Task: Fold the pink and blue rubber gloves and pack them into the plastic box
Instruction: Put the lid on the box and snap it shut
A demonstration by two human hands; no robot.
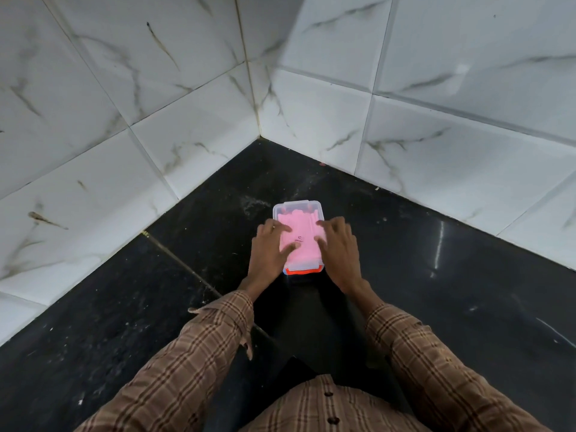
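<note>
Grip: both hands lie flat with fingers spread, clasping nothing; the left hand point(270, 247) and the right hand point(338, 249) press palms-down on the top of the clear rectangular plastic box point(297, 208).
Left fingers: the left fingertips point(288, 228) rest over the pink surface, the thumb reaching inward toward the middle of the box.
Right fingers: the right fingertips point(321, 223) touch the pink area from the other side, the palm covering the box's right edge.
Task thing: the folded pink rubber glove point(300, 236) fills the box between the two hands and shows pink across nearly the whole top; whether a clear lid lies over it is hard to tell from this view.
Near edge: an orange-red strip point(301, 270) runs along the box's near end, with a sliver of blue beside its left corner, possibly the blue glove.
Hand pose: both wrists extend forward from brown checked shirt sleeves point(215, 335), the forearms converging toward the box.
Support: the box sits on a black polished stone floor point(436, 275), just ahead of the person's dark-clothed knee point(311, 322).
Surroundings: white marble-veined wall tiles point(140, 104) meet in a corner beyond the box, well apart from it.
</note>
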